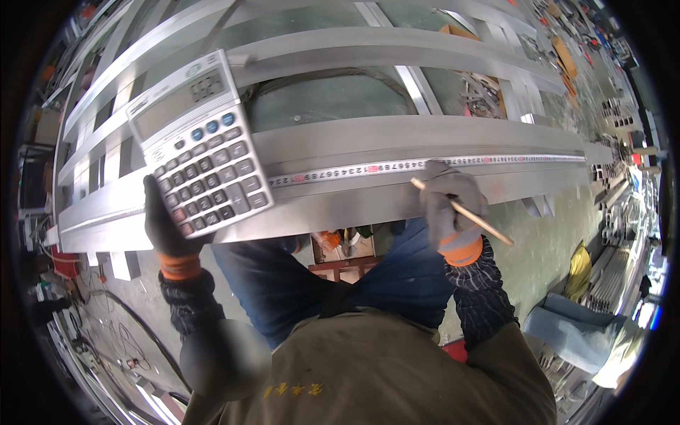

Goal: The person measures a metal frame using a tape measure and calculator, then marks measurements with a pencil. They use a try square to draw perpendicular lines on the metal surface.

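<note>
My left hand [164, 223], in a dark grey work glove with an orange cuff, grips a silver calculator [205, 145] by its lower left edge. The calculator is held tilted over the metal frame, its keys and display facing up. My right hand [453, 209], gloved the same way, holds a thin light wooden pencil [482, 223] and rests by the near metal bar [319, 211]. A tape measure blade [333, 174] lies stretched along that bar; the calculator hides part of it, and the right fingertips are next to it.
Parallel silver bars [304, 58] of the frame stretch away in front of me. Under it, between my legs, is a box [343, 248] with tools. Stacked metal profiles [610, 262], a yellow bag [579, 269] and pale blue sheeting [567, 326] lie at the right; cables [131, 319] at the left.
</note>
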Motion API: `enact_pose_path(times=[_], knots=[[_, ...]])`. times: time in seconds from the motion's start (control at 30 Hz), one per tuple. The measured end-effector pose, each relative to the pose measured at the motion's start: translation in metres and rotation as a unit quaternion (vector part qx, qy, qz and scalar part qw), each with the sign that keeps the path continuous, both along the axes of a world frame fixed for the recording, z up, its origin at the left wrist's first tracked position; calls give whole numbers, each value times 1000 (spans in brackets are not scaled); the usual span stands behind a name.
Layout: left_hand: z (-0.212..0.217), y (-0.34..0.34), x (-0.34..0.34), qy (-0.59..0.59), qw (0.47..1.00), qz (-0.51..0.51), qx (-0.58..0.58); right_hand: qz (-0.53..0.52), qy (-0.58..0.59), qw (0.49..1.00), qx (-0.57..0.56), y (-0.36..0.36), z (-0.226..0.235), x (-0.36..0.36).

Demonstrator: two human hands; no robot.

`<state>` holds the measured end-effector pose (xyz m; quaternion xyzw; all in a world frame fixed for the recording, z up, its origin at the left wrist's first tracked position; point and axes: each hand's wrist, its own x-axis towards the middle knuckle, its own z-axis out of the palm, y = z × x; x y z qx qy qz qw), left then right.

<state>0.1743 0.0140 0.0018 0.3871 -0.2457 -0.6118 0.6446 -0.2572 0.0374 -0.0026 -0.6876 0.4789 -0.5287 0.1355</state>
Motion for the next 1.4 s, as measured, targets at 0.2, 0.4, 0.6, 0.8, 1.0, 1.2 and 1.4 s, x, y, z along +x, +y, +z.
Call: enact_pose_path(times=[0.2,0.4,0.6,0.8,1.0,1.2,1.4], knots=[[-42,-3,21,-153,987,28,-46,33,-139,983,113,11,39,52],[-10,-9,-7,204,972,-108,-37,226,-337,867,288,1,48,130],[-19,-6,-7,-491,853,11,-175,194,-256,865,385,-7,52,171],[-21,-7,-7,-445,882,-2,-153,178,-264,873,369,-6,47,177],[-24,-9,-6,-409,906,-12,-111,168,-233,927,239,8,37,159],[-29,-7,-3,-448,880,-8,-157,85,-224,951,194,29,26,119],[-19,-6,-11,-406,900,2,-158,62,-166,979,101,51,37,99]])
